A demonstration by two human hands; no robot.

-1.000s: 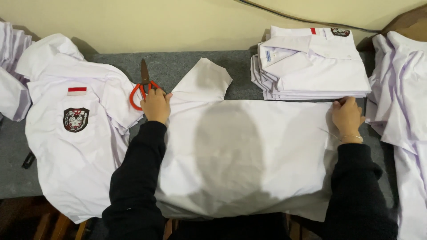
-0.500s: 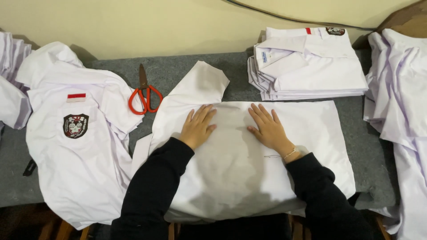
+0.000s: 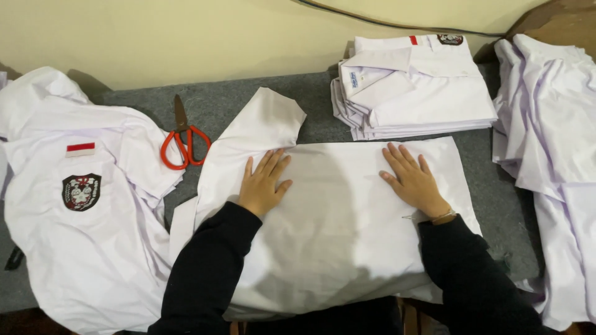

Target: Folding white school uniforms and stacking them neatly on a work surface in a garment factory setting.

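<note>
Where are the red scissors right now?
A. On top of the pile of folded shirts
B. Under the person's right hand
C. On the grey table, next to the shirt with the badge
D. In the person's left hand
C: the red scissors lie untouched on the grey table, beside the shirt with the badge, while the left hand and right hand press flat on the white shirt.

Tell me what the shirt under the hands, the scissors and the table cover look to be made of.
White shirt: thin woven cloth, likely cotton blend; matte, soft creases. Scissors: dark metal blades, glossy orange handles, probably plastic or coated. Table cover: grey felt-like fabric; fuzzy, no sheen.
</note>
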